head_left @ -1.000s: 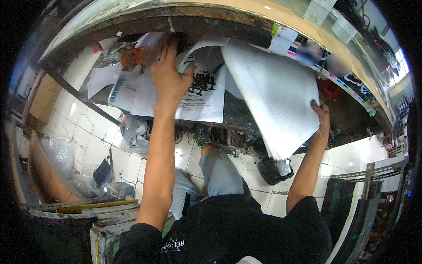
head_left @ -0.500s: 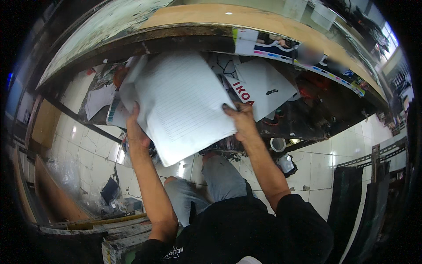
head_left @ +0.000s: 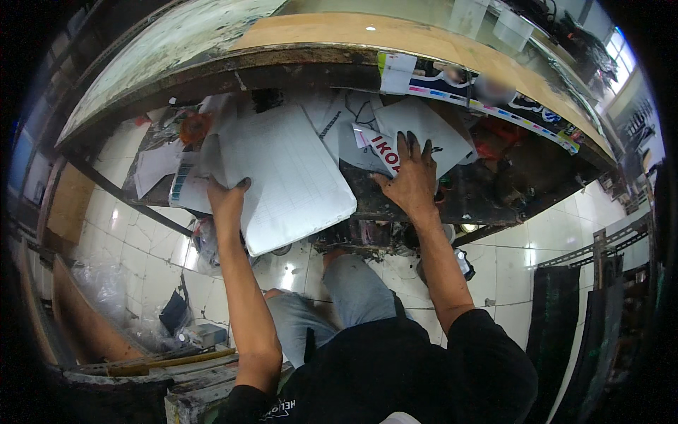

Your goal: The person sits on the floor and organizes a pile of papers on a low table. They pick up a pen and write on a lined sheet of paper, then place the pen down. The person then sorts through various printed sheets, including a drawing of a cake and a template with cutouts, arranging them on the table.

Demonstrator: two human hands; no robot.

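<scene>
A thick stack of white lined paper lies at a slant on the dark shelf under the tabletop, its near corner jutting past the shelf's front edge. My left hand grips its left edge, thumb on top and fingers hidden underneath. To the right of the stack, my right hand is open with fingers spread, palm down over a white sheet with red lettering. It holds nothing. Just beyond those fingertips is another white sheet with a dark mark.
Loose papers and an orange-red object are on the shelf's left part. The wooden tabletop overhangs the shelf. A printed strip hangs along its edge. Wooden boards stand at left, dark panels at right.
The paper stack has come down flatter onto the shelf and is no longer blurred. My right hand has let go of its right edge and moved right, onto the lettered sheet.
</scene>
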